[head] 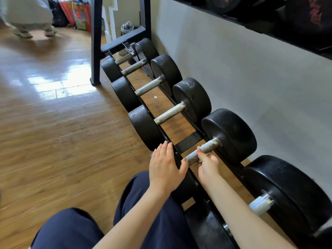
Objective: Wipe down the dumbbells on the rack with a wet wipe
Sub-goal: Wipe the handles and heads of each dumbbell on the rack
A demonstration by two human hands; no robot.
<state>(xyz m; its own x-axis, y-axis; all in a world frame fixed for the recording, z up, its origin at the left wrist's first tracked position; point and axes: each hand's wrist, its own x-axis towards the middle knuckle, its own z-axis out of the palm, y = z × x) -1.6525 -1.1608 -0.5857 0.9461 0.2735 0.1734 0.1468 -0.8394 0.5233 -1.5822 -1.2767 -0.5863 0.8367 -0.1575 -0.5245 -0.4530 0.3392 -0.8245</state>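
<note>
Several black dumbbells with knurled steel handles lie in a row on a low black rack [188,141] along the wall. My right hand [208,166] grips the handle [208,147] of the second-nearest dumbbell [231,133]. A pale scrap of the wet wipe [198,147] shows at my fingertips; the remainder is hidden inside my grip. My left hand [165,166] rests flat, fingers straight, on that dumbbell's near head, which it mostly covers. The nearest dumbbell [287,191] lies to the right under my forearm. Others [169,113] line up farther away.
A grey wall [233,69] runs just behind the rack. A black frame upright [96,42] stands on the wooden floor [53,132] at the rack's far end. My knees in dark trousers [143,203] are beside the rack. Another person's feet [27,31] and bags [77,13] are far off.
</note>
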